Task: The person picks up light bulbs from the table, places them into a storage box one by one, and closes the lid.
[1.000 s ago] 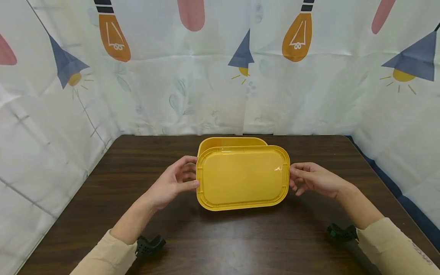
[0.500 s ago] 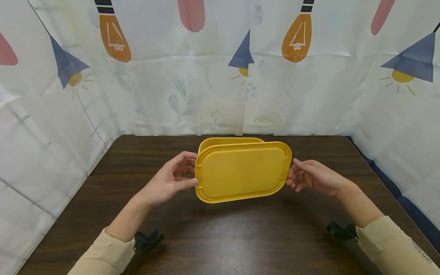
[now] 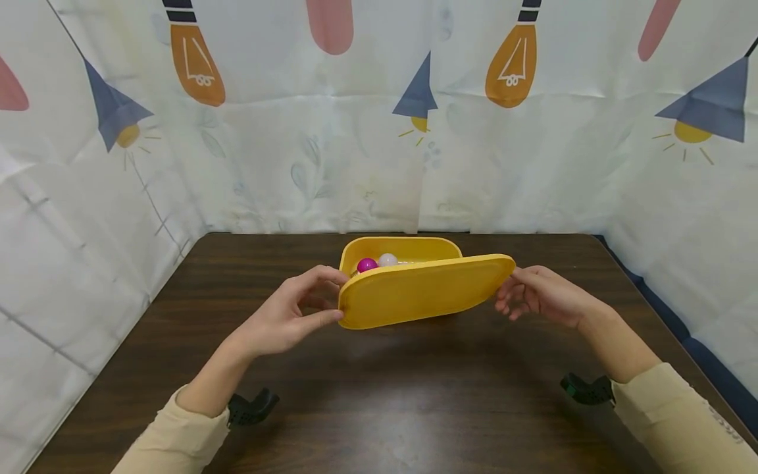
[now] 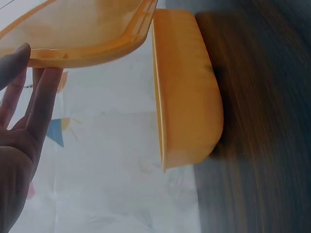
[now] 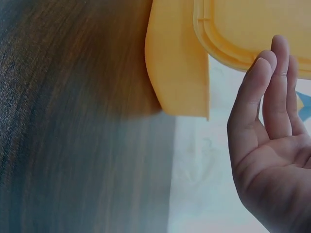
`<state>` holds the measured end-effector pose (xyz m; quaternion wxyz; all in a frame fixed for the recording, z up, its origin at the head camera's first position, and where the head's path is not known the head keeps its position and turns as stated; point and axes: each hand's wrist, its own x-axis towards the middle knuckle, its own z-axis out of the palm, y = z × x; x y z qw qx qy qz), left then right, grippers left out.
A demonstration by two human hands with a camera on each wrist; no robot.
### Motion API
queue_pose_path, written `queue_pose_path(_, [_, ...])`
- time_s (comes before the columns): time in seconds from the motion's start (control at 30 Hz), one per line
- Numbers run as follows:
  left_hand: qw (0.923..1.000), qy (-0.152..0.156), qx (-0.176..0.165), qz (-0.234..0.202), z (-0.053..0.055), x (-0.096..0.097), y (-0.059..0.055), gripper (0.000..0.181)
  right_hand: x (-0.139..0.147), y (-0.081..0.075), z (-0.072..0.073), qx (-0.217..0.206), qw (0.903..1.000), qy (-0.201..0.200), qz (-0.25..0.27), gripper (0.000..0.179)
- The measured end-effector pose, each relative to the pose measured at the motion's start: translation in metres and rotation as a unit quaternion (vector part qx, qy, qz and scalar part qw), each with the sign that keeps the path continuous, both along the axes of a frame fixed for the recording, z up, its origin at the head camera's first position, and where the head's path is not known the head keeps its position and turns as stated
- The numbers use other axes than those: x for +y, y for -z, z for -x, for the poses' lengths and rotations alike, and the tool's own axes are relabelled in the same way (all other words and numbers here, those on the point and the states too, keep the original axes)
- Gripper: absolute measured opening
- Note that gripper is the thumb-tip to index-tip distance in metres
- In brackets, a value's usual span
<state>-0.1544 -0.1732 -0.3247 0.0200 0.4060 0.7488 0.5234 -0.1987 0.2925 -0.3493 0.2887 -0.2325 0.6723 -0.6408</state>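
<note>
A yellow rounded lid [image 3: 426, 289] is held tilted in front of a yellow box [image 3: 414, 247] in the head view. My left hand [image 3: 290, 309] pinches the lid's left end, thumb on the near side; the left wrist view shows fingers against its edge. At the lid's raised right end, my right hand [image 3: 545, 296] holds the corner between thumb and fingers. Inside the box show a magenta ball [image 3: 367, 264] and a white ball [image 3: 387, 259]; the lid hides the rest. Its side wall [image 4: 187, 87] appears in the left wrist view.
The box stands near the far edge of a dark wood table [image 3: 379, 395]. Behind and beside it hangs a white cloth [image 3: 355, 164] printed with lamps and bulbs. Dark wrist devices [image 3: 251, 407] sit by both sleeves.
The lid has swung from facing me to a flatter tilt, its lower edge rising and its right end shifting slightly right. The balls in the box have come into view.
</note>
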Motion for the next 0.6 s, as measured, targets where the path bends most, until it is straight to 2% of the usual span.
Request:
queue_pose_path(0.17, [0.9993, 0.006, 0.037, 0.0, 0.0008, 0.001, 0.0002, 0.054, -0.001, -0.0024, 0.001, -0.003, 1.0, 0.002, -0.005, 0.045])
queue_pose_path(0.6, [0.9958, 0.032, 0.086, 0.001, -0.0068, 0.0084, 0.0006, 0.05, 0.0079, -0.0064, -0.0025, 0.0, 0.9995, -0.011, -0.028, 0.043])
